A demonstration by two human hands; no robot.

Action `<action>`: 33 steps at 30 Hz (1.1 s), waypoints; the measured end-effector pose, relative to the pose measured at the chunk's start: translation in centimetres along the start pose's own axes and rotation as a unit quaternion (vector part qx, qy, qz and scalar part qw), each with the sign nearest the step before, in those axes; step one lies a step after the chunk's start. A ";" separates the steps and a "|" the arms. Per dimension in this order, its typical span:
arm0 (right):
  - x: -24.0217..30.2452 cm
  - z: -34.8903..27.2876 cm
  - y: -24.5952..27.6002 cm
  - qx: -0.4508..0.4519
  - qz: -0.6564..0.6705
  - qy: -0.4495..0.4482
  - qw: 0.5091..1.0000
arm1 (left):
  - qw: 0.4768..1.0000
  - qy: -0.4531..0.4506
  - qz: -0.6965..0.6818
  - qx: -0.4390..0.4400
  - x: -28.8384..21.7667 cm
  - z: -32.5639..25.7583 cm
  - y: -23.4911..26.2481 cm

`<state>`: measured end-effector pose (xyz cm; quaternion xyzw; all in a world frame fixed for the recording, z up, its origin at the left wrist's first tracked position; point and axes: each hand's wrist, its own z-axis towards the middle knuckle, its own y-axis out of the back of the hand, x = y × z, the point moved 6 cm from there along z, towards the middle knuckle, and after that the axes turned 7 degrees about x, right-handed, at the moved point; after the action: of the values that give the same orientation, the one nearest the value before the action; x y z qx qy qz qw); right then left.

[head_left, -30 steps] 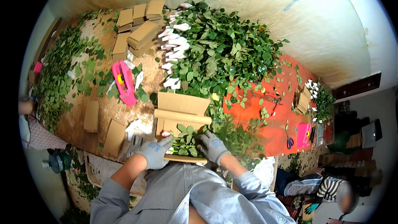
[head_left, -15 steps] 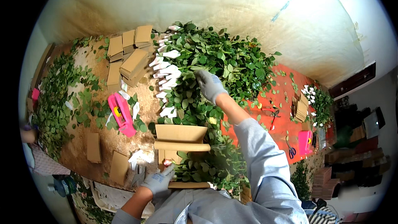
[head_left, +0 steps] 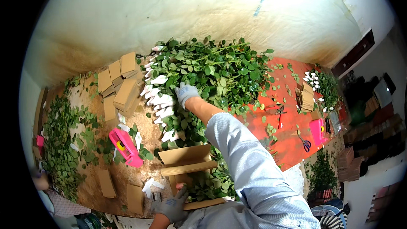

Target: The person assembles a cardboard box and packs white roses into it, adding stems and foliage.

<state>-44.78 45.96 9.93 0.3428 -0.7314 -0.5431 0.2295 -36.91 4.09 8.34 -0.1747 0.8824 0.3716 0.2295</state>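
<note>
My left hand (head_left: 173, 208), in a grey work glove, rests at the near left corner of a folded cardboard wrapper (head_left: 185, 154). Its fingers are stretched and apart, touching or just beside a pink rose (head_left: 180, 185) whose leafy stem lies in the wrapper. Farther off, my gloved right hand (head_left: 186, 94) reaches into a big heap of leafy rose stems (head_left: 220, 70). Its thumb and fingers look apart, tips partly lost among leaves, close to the flower heads in white sleeves (head_left: 160, 101). No stem shows clearly in that hand.
Left of the heap lie stacked cardboard pieces (head_left: 126, 95) and a pink tape dispenser (head_left: 126, 147). Red-handled pruners (head_left: 280, 112), dark scissors (head_left: 305, 144) and another pink dispenser (head_left: 317, 131) lie on the red table covering (head_left: 284, 148). A wall (head_left: 178, 12) stands behind.
My right hand has moved left across the heap toward the white-sleeved heads. My left hand stays by the rose at the wrapper. The whole view has shifted slightly.
</note>
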 end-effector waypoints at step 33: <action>-15.1 -24.6 25.4 -0.577 0.264 -0.057 0.771 | 0.998 -0.019 0.054 -0.037 1.1 2.5 -2.7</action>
<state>-23.80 46.01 42.11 -0.0926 -0.3538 -0.7995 0.4765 -35.88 3.95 4.64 -0.1280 0.8718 0.4191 0.2190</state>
